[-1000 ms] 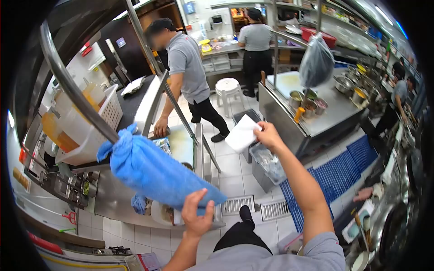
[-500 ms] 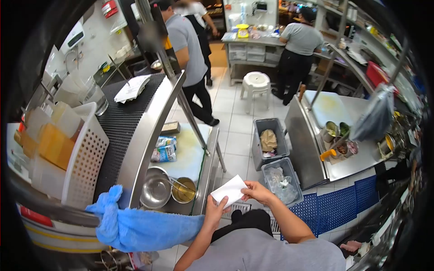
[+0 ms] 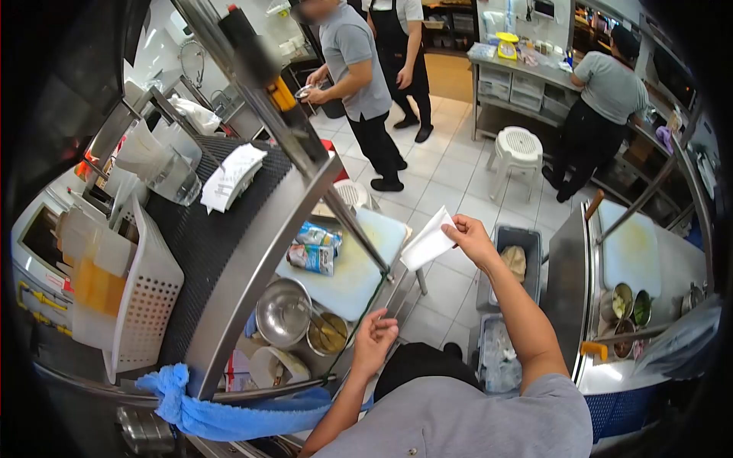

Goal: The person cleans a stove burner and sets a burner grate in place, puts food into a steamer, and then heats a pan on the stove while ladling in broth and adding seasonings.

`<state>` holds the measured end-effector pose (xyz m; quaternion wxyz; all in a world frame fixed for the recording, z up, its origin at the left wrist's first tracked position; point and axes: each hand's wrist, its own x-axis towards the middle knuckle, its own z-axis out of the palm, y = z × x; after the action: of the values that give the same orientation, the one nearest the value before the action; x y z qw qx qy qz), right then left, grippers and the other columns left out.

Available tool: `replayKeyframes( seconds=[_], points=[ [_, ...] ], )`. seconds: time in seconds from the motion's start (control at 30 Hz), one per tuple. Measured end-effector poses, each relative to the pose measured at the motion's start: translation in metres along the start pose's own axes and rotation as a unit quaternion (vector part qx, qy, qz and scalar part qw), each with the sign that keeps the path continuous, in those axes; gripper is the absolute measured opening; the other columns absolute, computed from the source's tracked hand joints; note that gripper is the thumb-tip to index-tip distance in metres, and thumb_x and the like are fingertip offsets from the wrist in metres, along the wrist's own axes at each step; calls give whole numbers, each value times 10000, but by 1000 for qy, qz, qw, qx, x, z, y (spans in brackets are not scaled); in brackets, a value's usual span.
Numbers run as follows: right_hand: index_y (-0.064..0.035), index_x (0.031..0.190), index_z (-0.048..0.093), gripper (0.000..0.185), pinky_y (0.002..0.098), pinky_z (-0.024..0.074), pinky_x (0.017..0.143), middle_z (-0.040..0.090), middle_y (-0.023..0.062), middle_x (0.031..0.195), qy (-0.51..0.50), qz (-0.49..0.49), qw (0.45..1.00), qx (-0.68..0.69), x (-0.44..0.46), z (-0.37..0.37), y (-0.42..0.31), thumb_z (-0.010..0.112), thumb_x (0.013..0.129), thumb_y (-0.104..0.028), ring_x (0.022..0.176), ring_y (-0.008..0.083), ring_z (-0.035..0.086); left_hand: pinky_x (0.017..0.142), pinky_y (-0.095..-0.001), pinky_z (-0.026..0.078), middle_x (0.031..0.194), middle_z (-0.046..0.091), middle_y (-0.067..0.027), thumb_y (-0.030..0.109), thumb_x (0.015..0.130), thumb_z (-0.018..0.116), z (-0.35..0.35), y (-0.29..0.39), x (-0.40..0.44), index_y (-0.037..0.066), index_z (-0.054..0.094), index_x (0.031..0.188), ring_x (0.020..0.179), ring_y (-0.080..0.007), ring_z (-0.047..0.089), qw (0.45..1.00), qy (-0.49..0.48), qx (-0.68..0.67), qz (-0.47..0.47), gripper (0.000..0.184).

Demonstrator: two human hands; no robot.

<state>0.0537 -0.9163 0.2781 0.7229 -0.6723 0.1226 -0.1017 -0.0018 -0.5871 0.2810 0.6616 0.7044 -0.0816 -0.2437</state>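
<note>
My right hand [image 3: 469,238] pinches the edge of a white folded paper [image 3: 427,243] and holds it out over the floor, beside the white cutting board [image 3: 366,275]. Lower down, my left hand [image 3: 374,341] is apart from the paper, its fingers loosely curled and nothing visible in them. Close to its left are a metal pot [image 3: 336,324] and a steel mixing bowl [image 3: 269,307], with utensil handles across them. Blue-and-white packets [image 3: 311,258] lie on the cutting board.
A steel shelf holds a stack of paper slips [image 3: 233,179] and a white perforated basket [image 3: 156,305]. A blue towel [image 3: 237,416] is tied to its rail. Grey bins [image 3: 519,233] and a white stool [image 3: 518,149] stand on the floor. Three people are farther back.
My left hand has let go of the paper and sits lower. The right hand has carried the paper up and forward. My view has turned left, and a person at the back now holds a container.
</note>
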Motion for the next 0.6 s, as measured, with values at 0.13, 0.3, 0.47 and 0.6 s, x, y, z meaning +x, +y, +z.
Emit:
replayKeyframes(
  seconds=[0.13,0.3,0.47,0.6],
  points=[
    [-52,975,633,180,250,461,655,687,5,852,7,10,1000,21,67,-16,-26,650,931,-226,738,80,594,832,-266,500,1132,641,-76,99,896,686,11,6,21,47,507,1321,929,-112,614,999,-47,5,23,464],
    [-78,959,621,138,256,467,646,659,5,858,61,3,998,-18,143,-17,-31,634,918,-209,735,91,586,861,-284,507,1187,641,-101,137,901,694,13,15,49,45,539,1305,998,-146,625,992,-108,52,27,442],
    [-47,971,606,146,286,473,597,663,48,849,93,-16,995,-14,223,-11,-55,640,886,-161,721,126,596,895,-302,497,1201,633,-98,129,910,677,14,25,69,44,541,1303,1052,-167,610,990,-127,56,23,425],
    [-15,1015,627,179,276,474,599,670,52,836,75,-52,996,-6,280,-9,-67,635,886,-138,708,126,606,899,-314,498,1217,627,-104,109,911,665,25,43,84,43,543,1303,1082,-183,605,989,-129,69,27,416]
  ],
)
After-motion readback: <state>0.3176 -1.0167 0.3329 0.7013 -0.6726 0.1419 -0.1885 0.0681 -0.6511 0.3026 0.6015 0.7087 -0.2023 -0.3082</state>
